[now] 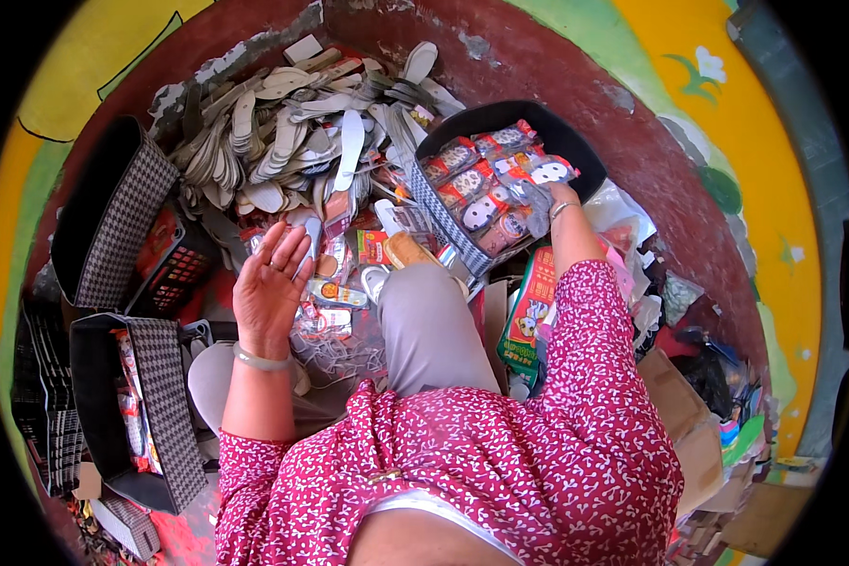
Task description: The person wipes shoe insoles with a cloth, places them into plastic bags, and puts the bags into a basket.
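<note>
My left hand (271,278) is raised open, palm up, fingers spread, above small packets (328,294) lying by my knee. My right hand (558,195) reaches into a dark checked basket (538,121) and is mostly hidden behind a clear packet with a white and red print (543,173); it seems to grip that packet. The basket holds several similar packets (476,193) of red, white and brown. A big heap of pale shoe insoles (292,132) lies on the floor ahead of me.
Two checked baskets stand at my left, one tipped (113,217), one holding packets (146,406). A green and red printed box (528,307) lies by my right knee. Cardboard and plastic bags (689,396) pile up at the right. A red floor (632,141) meets a painted wall.
</note>
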Available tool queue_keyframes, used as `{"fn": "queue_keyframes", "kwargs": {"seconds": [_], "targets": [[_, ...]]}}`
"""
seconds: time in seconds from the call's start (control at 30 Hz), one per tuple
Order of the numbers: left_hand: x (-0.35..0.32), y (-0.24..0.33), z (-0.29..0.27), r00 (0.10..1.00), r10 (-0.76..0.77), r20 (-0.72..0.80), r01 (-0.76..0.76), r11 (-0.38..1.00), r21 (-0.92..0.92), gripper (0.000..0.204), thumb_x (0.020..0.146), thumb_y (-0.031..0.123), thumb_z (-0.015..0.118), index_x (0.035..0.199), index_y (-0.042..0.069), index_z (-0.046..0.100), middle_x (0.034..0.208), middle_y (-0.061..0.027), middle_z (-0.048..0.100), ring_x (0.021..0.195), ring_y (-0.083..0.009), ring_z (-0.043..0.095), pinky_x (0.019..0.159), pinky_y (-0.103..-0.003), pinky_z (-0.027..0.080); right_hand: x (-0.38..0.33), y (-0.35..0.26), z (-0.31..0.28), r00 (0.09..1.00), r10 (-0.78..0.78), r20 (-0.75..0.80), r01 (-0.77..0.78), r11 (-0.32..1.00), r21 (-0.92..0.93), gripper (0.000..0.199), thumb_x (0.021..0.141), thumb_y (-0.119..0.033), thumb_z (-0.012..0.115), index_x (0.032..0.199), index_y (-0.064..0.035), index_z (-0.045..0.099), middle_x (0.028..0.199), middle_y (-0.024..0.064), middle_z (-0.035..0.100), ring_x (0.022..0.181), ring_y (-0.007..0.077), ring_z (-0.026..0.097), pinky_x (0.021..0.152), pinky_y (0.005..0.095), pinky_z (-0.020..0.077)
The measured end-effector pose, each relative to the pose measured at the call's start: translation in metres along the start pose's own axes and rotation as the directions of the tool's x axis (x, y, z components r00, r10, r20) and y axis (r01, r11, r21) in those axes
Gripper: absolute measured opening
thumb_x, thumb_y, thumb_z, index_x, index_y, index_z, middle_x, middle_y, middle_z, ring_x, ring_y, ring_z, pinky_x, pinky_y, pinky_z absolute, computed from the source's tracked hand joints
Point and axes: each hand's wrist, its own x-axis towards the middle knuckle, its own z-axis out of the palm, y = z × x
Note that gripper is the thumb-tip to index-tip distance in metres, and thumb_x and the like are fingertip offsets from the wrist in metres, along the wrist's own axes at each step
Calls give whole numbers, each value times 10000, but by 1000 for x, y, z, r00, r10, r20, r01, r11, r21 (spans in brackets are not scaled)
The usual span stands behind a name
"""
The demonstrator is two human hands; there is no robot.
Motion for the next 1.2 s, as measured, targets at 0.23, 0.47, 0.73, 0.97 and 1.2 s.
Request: {"fn": "queue_keyframes", "kwargs": {"seconds": [0.23,0.47,0.73,0.97,1.2], "targets": [[8,-3,-6,998,-26,-62,28,999,29,550,907,319,485,1362,29,375,1328,-164,478,1197,-251,486,978,-377,407,28,6,15,984,32,-175,-88,943,-321,267,816,-141,627,1045,-5,610,983,133,653,862,240,646,746,375,524],[17,-10,-14,991,-38,-131,46,997,62,535,914,326,480,1342,17,393,1267,-164,521,1157,-254,512,975,-376,410,57,12,22,977,51,-209,-141,887,-440,273,820,-169,626,1055,-29,621,983,111,654,872,212,635,750,349,512],[21,-18,-16,978,-66,-196,84,993,83,524,918,322,481,1327,5,403,1246,-169,536,1148,-262,518,986,-388,405,80,13,32,978,75,-195,-171,826,-538,281,824,-200,626,1066,-56,634,983,85,655,884,179,623,754,320,497],[27,-20,-20,988,-88,-123,95,994,47,501,920,296,465,1323,4,405,1245,-174,537,1148,-272,522,975,-390,418,78,-12,29,987,159,-41,-141,699,-701,288,828,-227,626,1075,-80,645,984,62,655,894,151,612,757,294,485],[16,-17,-30,990,-142,10,142,989,-40,468,928,235,443,1329,-1,403,1309,-179,491,1208,-270,483,991,-388,413,-48,-151,-80,633,-10,774,427,839,-338,238,840,-174,594,1040,-65,663,901,21,645,791,99,579,755,236,456]]}}
